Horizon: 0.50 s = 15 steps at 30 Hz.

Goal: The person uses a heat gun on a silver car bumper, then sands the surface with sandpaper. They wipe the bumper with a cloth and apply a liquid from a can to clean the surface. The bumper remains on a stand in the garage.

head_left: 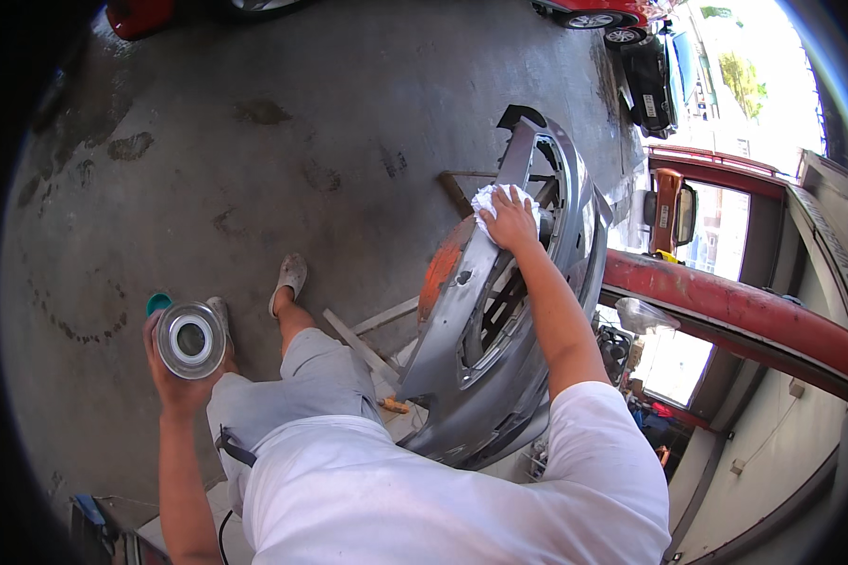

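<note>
My left hand (167, 377) is closed around a clear round container (214, 347), seen from above with a pale ring at its middle. A teal piece (158, 302) shows just beyond its rim; whether it belongs to the container I cannot tell. My right hand (511, 224) presses a crumpled white cloth (486, 201) onto the upper part of a grey car bumper (471, 292). That hand's fingers spread over the cloth. An orange-red patch (440, 268) marks the bumper's left side, and its grille openings lie under my right forearm.
Wooden bars of a stand (366, 347) show beneath the bumper, close to my feet. An orange-handled tool (393, 406) lies by my shorts. A red beam (735, 297) runs at the right. Parked cars, including a black one (652, 85), stand at the far right.
</note>
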Available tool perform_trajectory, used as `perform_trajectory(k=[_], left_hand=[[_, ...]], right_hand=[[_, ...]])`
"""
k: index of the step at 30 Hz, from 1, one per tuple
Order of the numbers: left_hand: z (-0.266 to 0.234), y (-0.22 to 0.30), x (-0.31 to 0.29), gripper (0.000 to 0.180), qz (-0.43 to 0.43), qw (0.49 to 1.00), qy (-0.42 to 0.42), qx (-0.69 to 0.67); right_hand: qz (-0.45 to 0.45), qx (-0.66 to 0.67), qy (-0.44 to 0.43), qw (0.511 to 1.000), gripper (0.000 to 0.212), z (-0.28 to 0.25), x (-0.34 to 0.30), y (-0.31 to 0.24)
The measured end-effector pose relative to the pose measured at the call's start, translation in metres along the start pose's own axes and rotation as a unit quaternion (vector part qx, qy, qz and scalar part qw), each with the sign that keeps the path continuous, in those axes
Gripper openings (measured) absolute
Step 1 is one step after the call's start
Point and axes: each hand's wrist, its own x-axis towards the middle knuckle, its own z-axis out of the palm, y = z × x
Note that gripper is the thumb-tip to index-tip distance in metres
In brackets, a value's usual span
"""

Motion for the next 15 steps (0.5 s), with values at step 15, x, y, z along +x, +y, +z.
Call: perform_trajectory(k=[15], left_hand=[[0.025, 0.009, 0.022, 0.080, 0.035, 0.998, -0.014, 0.055]], right_hand=[[0.041, 0.017, 0.075, 0.996, 0.064, 0.004, -0.032, -0.015]])
